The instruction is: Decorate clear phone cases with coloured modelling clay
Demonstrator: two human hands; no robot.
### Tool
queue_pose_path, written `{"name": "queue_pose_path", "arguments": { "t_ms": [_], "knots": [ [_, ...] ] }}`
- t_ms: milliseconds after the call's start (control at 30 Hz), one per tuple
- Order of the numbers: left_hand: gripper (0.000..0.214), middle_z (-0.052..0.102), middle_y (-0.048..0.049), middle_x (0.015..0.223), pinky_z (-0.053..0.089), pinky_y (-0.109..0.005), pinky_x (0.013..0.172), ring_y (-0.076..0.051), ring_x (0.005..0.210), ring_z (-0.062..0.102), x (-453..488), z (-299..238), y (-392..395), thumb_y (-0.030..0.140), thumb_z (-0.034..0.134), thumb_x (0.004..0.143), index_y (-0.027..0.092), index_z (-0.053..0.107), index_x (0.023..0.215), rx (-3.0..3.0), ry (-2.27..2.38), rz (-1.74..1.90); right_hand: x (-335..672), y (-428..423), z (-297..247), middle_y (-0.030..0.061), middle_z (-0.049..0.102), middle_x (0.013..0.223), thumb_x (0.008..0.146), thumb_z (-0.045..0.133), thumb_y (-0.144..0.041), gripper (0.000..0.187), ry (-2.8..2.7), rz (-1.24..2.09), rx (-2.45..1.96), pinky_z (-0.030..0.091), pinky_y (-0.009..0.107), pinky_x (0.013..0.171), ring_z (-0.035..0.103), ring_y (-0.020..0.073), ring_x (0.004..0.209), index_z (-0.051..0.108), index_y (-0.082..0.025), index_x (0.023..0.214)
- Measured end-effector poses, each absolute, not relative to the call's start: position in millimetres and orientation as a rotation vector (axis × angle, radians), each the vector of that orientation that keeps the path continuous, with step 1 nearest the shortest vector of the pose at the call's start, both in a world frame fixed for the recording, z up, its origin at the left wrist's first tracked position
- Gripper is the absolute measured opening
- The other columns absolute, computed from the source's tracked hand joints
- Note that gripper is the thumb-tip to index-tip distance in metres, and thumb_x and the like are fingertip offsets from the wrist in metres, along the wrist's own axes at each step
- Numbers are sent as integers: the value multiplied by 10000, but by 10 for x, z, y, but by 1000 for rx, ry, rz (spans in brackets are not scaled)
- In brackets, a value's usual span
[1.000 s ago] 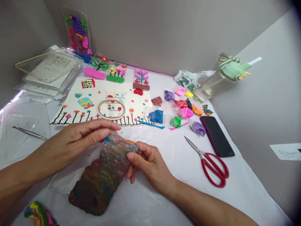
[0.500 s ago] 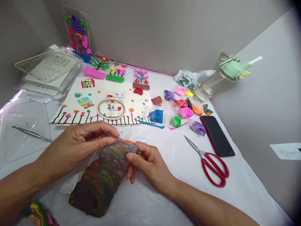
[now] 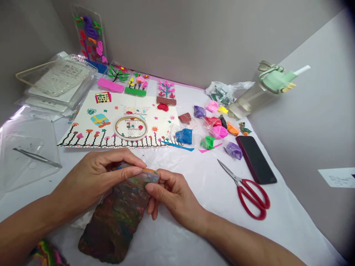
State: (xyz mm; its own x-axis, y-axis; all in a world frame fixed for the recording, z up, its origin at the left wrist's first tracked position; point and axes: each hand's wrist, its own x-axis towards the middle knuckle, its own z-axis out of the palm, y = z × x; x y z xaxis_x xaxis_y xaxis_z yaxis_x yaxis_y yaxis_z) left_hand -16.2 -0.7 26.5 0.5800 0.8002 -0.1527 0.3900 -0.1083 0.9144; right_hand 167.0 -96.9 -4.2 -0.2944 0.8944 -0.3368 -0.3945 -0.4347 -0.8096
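A long slab of dark, marbled modelling clay (image 3: 113, 218) lies tilted across the near table, streaked brown, green and blue, with some orange at its far end. My left hand (image 3: 102, 175) pinches the far edge between thumb and fingers. At the upper right corner, my right hand (image 3: 174, 194) grips the clay, thumb on top and fingers curled beneath. The underside of the slab is hidden. A second lump of striped, multicoloured clay (image 3: 48, 253) sits at the lower left, partly covered by my left forearm.
A decorated paper (image 3: 83, 118) with a roll of tape (image 3: 131, 138) lies beyond my hands. Rightward are bagged clay pieces (image 3: 184, 136), red-handled scissors (image 3: 252, 199), a phone (image 3: 256, 159) and a bottle (image 3: 249, 101). Tweezers (image 3: 37, 157) and stacked clear cases (image 3: 52, 92) are leftward.
Both hands and the slab have shifted slightly towards me and to the left. My left hand has slid along the far edge, nearer the right hand.
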Motion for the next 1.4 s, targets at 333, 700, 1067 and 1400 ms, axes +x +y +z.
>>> {"name": "queue_pose_path", "arguments": {
  "t_ms": [333,700,1067,1400],
  "knots": [
    [187,756,82,868,505,-174,754,-147,850,662,-281,255,93,486,676,898,320,759,870,1749,1088,465,1681,-962,-32,-15,667,602,851,738,-516,378,-740,1796,-1056,484,174,462,581,79,456,603,-164,835],
    [160,747,65,904,547,-149,689,-131,836,701,-322,204,150,431,714,842,352,737,980,1669,919,439,1704,-961,-57,-11,676,592,861,744,-472,344,-730,1784,-1036,501,162,461,592,73,447,620,-151,855],
    [215,747,71,844,526,-164,677,-137,798,687,-355,196,169,518,627,891,339,743,920,1824,1019,409,1688,-960,-64,-13,677,591,864,747,-454,331,-718,1801,-1004,501,151,456,596,68,452,617,-151,844],
    [200,762,75,877,542,-155,661,-126,792,705,-355,172,205,436,737,817,351,705,995,1555,931,366,1705,-955,-71,-11,679,590,863,747,-460,334,-716,1780,-1020,499,155,446,596,72,442,628,-148,869]
  ]
}}
